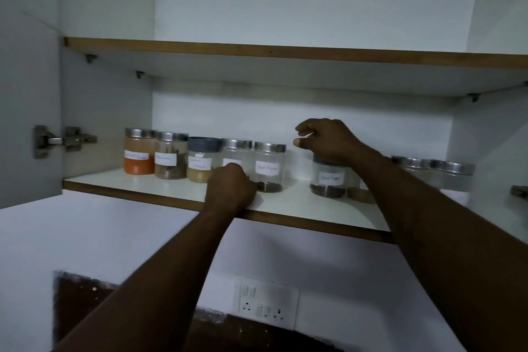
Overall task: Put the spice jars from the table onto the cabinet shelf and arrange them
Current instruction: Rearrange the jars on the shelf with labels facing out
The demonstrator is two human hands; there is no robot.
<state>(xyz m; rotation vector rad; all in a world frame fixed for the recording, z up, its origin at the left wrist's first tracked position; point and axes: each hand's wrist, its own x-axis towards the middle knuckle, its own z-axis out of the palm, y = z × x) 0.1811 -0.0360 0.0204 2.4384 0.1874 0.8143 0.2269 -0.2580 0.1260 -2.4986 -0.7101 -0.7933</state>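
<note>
Spice jars (268, 167) line the white, seemingly dim cabinet shelf (297, 197).

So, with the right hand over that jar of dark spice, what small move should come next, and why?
Probably slide the dark-spice jar left, up against the row's last jar. The right hand is over its lid, and a stretch of bare shelf separates the two jars.

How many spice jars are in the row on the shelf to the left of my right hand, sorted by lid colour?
Steel-lidded jars: 4
Blue-grey-lidded jar: 1
Total: 5
</note>
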